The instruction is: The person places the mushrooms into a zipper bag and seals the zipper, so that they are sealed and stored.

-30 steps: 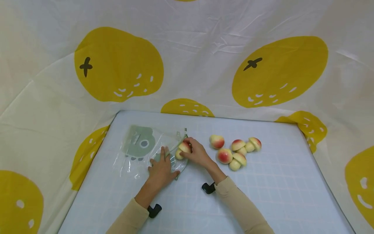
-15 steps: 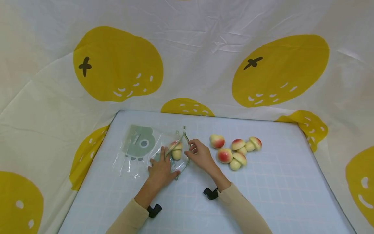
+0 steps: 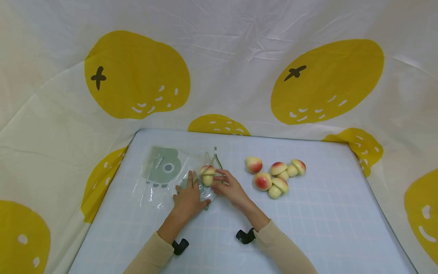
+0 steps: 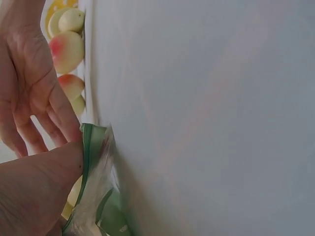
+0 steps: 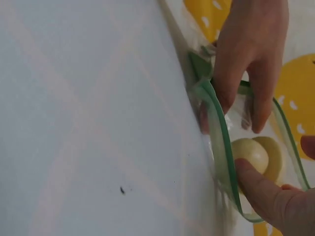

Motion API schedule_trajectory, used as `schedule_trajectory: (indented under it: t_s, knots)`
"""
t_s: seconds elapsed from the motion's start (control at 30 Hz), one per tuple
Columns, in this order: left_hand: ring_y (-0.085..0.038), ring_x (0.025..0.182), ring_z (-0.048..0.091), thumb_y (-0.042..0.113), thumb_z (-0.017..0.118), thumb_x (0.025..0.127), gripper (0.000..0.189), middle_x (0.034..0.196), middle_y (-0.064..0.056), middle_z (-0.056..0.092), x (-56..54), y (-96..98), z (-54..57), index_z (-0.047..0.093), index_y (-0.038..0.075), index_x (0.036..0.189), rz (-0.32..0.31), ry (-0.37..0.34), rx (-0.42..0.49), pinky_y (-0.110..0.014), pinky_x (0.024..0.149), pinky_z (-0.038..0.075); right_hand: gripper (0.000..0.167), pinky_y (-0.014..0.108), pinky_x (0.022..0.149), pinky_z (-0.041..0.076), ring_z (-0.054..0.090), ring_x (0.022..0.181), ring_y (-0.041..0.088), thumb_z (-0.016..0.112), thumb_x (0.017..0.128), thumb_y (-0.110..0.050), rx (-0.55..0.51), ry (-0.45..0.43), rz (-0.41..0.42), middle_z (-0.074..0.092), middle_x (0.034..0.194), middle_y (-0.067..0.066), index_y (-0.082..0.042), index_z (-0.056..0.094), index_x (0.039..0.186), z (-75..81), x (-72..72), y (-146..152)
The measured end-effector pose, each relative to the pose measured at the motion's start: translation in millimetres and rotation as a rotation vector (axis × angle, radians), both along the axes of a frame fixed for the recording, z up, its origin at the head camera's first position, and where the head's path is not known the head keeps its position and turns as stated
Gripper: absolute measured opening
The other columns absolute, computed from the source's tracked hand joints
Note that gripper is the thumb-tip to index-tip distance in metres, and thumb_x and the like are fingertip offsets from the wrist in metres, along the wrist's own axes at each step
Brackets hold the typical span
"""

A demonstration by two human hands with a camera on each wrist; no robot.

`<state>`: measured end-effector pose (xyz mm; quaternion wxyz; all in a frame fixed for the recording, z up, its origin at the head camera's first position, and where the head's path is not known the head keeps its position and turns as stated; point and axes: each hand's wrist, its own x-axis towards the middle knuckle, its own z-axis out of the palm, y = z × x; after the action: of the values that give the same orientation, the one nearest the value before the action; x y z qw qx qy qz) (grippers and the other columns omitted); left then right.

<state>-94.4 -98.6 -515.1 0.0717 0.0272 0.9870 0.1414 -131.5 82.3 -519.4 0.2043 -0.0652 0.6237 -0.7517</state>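
Note:
A clear zip bag [image 3: 171,173] with a green monster print lies flat, its green-edged mouth spread toward the right. Inside that mouth sits a toy mushroom [image 3: 207,179] with a red-and-cream cap and pale stem. My left hand [image 3: 189,196] rests on the bag at its mouth, fingers spread, the upper green edge crossing them. In the right wrist view its fingers reach into the mouth. My right hand [image 3: 232,188] is at the mouth with fingers loosely bent. The right wrist view shows its thumb [image 5: 266,191] overlapping the toy mushroom's stem end [image 5: 250,155].
Right of the bag lie several more toy mushrooms, among them one at the back [image 3: 254,164], one in front [image 3: 262,182] and one at the right end [image 3: 296,168]. A white cloth with yellow fruit prints [image 3: 232,76] hangs along the table's back edge [image 3: 287,139].
My right hand let go of the toy mushroom inside the bag's mouth, drew back to the right, then came in again beside it. My left hand has stayed in place.

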Motion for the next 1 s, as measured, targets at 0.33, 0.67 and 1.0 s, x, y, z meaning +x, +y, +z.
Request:
schedule_trajectory:
  t_s: [0.33,0.67,1.0]
  knots:
    - [-0.069,0.120,0.039,0.053,0.082,0.078,0.095,0.163,-0.024,0.011,4.6,6.2,2.2,0.045,-0.003,0.145,-0.032,0.109,-0.068,-0.076,0.080,0.043,0.054,0.046,0.103,0.043,0.053,0.126,0.044,0.048,0.101,0.001,-0.193,-0.132,0.011,0.043,0.141,0.033,-0.001,0.030,0.153,-4.8,-5.8,-15.0]
    - [-0.069,0.119,0.039,0.049,0.084,0.077,0.106,0.163,-0.024,0.012,7.4,7.6,2.7,0.032,-0.004,0.153,-0.030,0.116,-0.036,-0.076,0.077,0.044,0.055,0.048,0.103,0.043,0.053,0.124,0.031,0.040,0.100,0.011,-0.388,-0.292,-0.049,0.043,0.148,0.025,-0.002,0.035,0.153,-11.3,-31.7,-37.0]
    - [-0.071,0.119,0.037,0.048,0.084,0.077,0.104,0.163,-0.024,0.013,6.8,6.5,-1.2,0.033,-0.004,0.152,-0.027,0.107,-0.011,-0.075,0.076,0.045,0.052,0.048,0.105,0.042,0.041,0.137,0.039,0.038,0.103,0.008,-0.440,-0.286,0.014,0.038,0.154,0.021,-0.001,0.033,0.153,-13.8,-61.3,-51.7]
